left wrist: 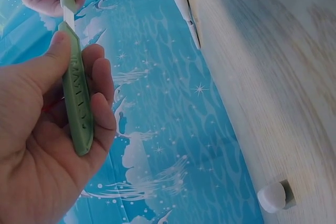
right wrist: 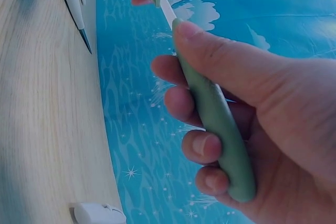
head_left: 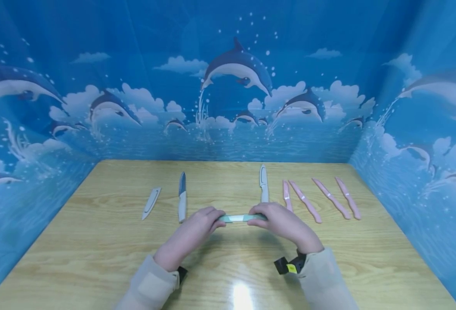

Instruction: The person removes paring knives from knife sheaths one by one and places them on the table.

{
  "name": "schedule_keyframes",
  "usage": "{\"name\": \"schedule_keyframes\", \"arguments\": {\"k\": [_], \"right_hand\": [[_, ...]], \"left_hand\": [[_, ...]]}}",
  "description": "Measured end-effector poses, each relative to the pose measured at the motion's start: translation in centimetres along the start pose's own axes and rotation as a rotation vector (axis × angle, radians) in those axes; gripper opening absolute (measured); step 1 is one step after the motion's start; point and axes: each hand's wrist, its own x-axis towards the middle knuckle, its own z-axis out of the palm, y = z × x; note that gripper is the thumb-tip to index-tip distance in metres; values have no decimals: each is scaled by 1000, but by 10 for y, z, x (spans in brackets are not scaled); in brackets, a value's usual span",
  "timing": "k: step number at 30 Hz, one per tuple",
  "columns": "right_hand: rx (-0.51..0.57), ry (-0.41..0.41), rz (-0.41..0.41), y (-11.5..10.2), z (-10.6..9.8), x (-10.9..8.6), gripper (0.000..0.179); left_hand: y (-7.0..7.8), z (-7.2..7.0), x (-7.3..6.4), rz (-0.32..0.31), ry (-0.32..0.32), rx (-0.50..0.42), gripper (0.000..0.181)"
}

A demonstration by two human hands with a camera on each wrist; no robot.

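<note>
1. Right hand (head_left: 280, 220) grips a smooth green-handled knife (right wrist: 218, 121); left hand (head_left: 200, 226) grips its slotted green sheath (left wrist: 79, 95), both above the wood-grain table (head_left: 96, 249).
2. One o'clock from them: whitish sheathed knife (head_left: 264, 183).
3. Ten o'clock: dark-bladed, whitish-handled knife (head_left: 182, 198).

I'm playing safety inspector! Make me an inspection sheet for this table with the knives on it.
Surface: wood-look table, with a bright reflection near the front.
Job's things: green handle and green sheath, with a strip of pale blade showing between them.
Clutter: pale knife with a bare dark blade, loose pale sheath to its left, sheathed pale knife, pink knives at right.
Hands: left hand grips the sheath; right hand grips the handle.
Cables: nothing seen.
Surroundings: blue dolphin-print cloth behind and on both sides.
</note>
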Motion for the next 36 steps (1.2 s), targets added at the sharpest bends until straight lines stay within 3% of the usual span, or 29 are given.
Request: {"name": "schedule_keyframes", "arguments": {"k": [11,27,36], "right_hand": [[9,-8,-3,2,0,-1,12],[13,-14,-26,4,-2,0,16],[33,-13,3,4,-1,-2,14]], "left_hand": [[-1,1,0,35,24,18,24],[-2,2,0,6,4,17,25],[-2,3,0,8,9,10,25]]}}
